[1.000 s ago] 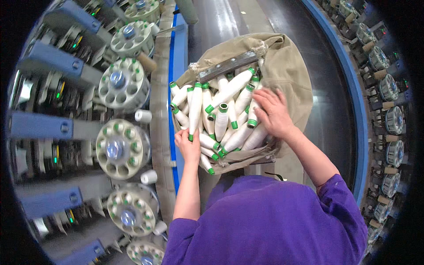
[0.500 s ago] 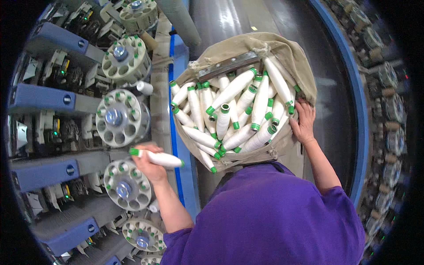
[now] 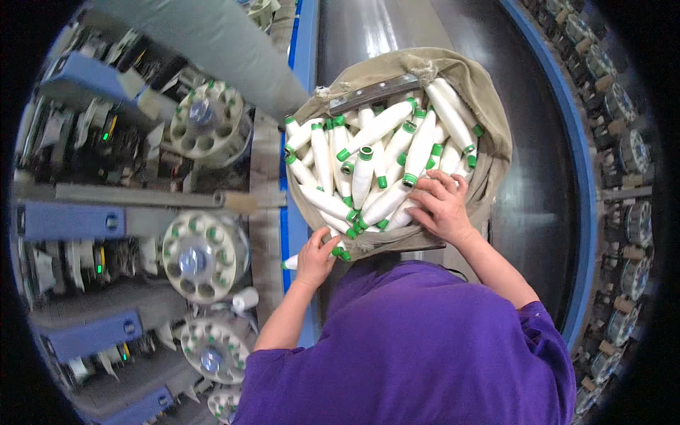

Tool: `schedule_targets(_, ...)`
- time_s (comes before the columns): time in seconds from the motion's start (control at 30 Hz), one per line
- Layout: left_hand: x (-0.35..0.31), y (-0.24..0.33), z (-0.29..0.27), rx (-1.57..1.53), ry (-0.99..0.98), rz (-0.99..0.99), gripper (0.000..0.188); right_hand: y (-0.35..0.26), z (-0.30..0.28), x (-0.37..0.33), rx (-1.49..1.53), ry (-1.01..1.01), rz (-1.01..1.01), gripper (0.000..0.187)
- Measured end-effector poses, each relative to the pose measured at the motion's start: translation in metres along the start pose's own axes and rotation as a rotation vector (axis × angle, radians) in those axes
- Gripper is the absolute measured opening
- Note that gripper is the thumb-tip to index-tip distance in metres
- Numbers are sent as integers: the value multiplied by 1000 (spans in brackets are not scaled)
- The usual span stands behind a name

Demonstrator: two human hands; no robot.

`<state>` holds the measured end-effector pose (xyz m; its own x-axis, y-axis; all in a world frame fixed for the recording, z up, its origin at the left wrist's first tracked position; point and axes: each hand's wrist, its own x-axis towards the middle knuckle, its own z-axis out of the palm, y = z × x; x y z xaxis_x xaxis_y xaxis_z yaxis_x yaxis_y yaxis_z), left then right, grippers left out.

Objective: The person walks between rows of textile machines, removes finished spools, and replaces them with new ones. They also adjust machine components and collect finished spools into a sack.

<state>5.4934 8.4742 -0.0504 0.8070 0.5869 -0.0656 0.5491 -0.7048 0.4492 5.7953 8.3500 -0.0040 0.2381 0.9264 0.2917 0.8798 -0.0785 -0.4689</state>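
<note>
Near the front left rim of a tan cloth bag (image 3: 489,117), my left hand (image 3: 316,258) is closed around a white yarn bobbin (image 3: 290,263). A pale body with a green tip sticks out on its left; the middle is hidden by my fingers. Inside the bag lie many more white bobbins with green ends (image 3: 379,133), heaped at different angles. My right hand (image 3: 443,207) rests on the heap at the right front, fingers spread and bent over the bobbins. Whether it grips one cannot be made out.
A dark metal bar (image 3: 375,94) crosses the bag's far edge. On the left stand machine units with round bobbin magazines (image 3: 170,273), a loose white cone (image 3: 245,299) and a thick grey pillar (image 3: 234,49). A blue rail (image 3: 581,170) and more machines line the right.
My left hand has swung right with its bobbin, from beside the magazines to the bag's edge. My right hand has left the bag's right rim for the bobbins. The machines have shifted downward in view.
</note>
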Motion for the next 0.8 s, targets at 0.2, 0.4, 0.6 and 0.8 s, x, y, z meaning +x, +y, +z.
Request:
schedule_targets(0.2,-8,1,-8,164,-337,132,44,-11,-20,-28,-92,-115,-47,44)
schedule_targets(0.4,-26,20,26,99,-201,126,28,-14,-10,-43,-154,-173,-174,54)
schedule_targets(0.6,-40,34,25,-14,-126,-100,20,-15,-12,-46,-192,-171,-118,48)
schedule_targets(0.8,1,-33,41,82,-190,104,26,-15,23,-49,-256,36,-88,50)
